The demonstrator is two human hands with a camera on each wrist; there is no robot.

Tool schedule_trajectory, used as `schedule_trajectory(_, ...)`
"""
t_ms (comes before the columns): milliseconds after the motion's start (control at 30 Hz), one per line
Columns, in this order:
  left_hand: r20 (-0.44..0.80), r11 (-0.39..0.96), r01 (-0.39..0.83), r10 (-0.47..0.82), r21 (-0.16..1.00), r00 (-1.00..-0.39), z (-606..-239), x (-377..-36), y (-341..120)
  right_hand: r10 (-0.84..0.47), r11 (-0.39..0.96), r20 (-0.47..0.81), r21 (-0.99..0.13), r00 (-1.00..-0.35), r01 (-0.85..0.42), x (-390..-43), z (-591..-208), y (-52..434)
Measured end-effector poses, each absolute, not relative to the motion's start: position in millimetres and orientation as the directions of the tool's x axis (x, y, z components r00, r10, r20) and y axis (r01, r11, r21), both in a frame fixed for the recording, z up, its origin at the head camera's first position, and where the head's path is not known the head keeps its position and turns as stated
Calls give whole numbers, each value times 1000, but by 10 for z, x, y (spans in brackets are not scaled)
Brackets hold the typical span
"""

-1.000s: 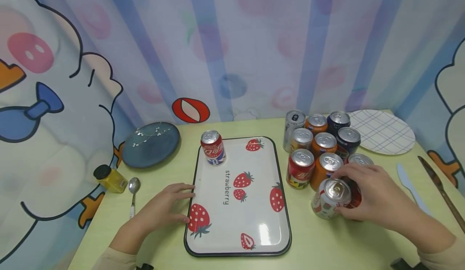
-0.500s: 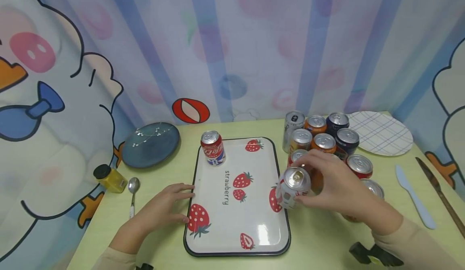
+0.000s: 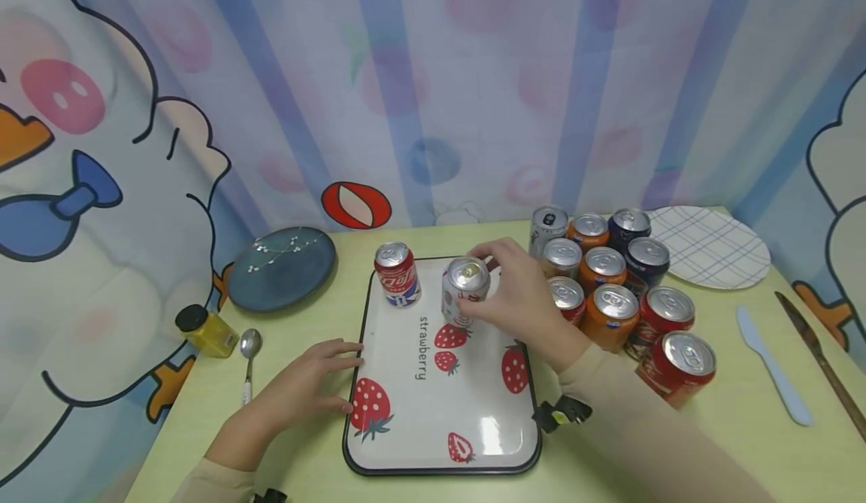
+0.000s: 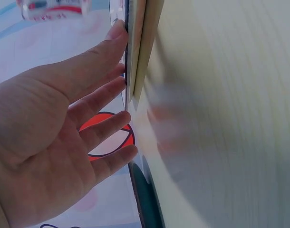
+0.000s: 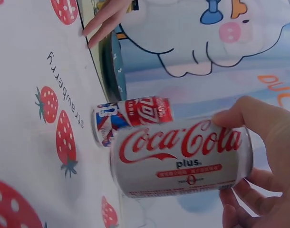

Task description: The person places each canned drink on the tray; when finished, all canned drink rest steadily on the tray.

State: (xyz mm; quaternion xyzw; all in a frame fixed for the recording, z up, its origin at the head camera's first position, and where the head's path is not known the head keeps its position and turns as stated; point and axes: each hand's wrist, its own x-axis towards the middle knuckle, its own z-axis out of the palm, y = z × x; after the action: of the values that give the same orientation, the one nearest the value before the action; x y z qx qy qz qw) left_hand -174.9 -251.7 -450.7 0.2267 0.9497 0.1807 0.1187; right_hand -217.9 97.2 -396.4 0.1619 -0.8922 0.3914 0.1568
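My right hand (image 3: 521,289) grips a white Coca-Cola Plus can (image 5: 183,159) between thumb and fingers, close over the far half of the strawberry-printed tray (image 3: 433,420). The can stands roughly upright, its silver lid facing up. Left of it, a red Coca-Cola can with a blue-and-white base (image 3: 397,276) stands at the tray's far left corner. My left hand (image 3: 304,383) has its fingers spread at the tray's left edge, thumb and fingertips right at the rim in the left wrist view.
Right of the tray stand several soda cans, orange (image 3: 610,319), red (image 3: 679,368) and dark blue (image 3: 648,262). Behind them lies a checked plate (image 3: 713,247); a pale blue knife (image 3: 771,364) lies farther right. On the left are a dark plate (image 3: 280,270), yellow jar (image 3: 206,332) and spoon (image 3: 249,356).
My right hand has carried the white can from the front of the can group leftward and away over the tray. The left hand has stayed at the tray's edge.
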Motion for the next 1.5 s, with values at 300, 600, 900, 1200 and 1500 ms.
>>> schedule_trajectory(300,-152,831,377,469,409,-870,-4513,-1753,-2539,-100,625,327,-714,-940,-315,-2714,-4198,620)
schedule_trajectory(600,-175,847,360,452,391,-875,-4494,-1754,-2477,-133,653,240,-709,-962,-267,-2945,-4253,517)
schedule_trajectory(900,-159,842,379,464,384,-871,-4484,-1764,-2472,-157,676,209,-690,-965,-259,-2940,-4238,529)
schedule_trajectory(1200,-189,853,343,440,394,-878,-4499,-1718,-2516,-146,675,231,-687,-962,-268,-2489,-4064,841)
schedule_trajectory(1500,-181,850,339,437,403,-881,-4531,-1761,-2494,-266,723,338,-549,-903,-419,-1985,-3797,1574)
